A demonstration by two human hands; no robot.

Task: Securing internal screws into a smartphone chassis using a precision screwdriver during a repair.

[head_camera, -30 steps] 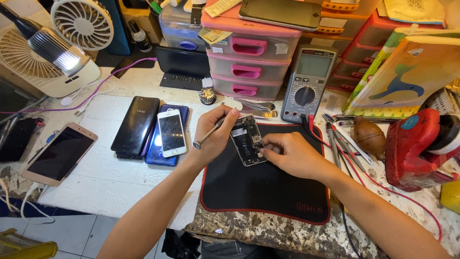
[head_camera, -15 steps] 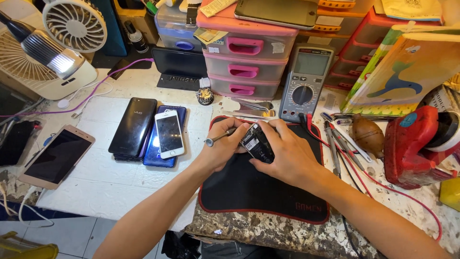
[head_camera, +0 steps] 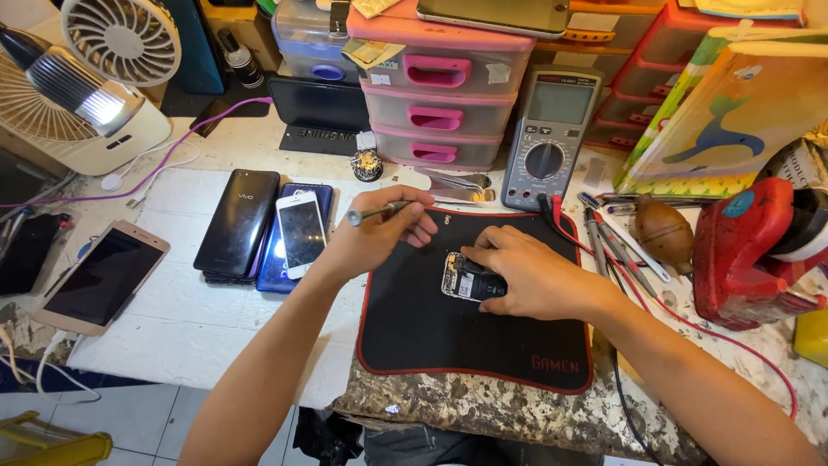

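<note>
Underneath, black mat (head_camera: 448, 336), white workbench (head_camera: 190, 319).

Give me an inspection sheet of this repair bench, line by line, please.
Surface: white bench with chipped front edge, black mat on top.
Job's things: opened phone lying on the mat; thin metal tool.
Clutter: three phones stacked left, another phone further left, multimeter, pink drawer unit, brown blower bulb.
Grippers: left hand holds the tool above the mat; right hand presses on the opened phone.
Cables: purple cable at left, red lead at right.
Surroundings: fan, lit lamp, red device.
</note>
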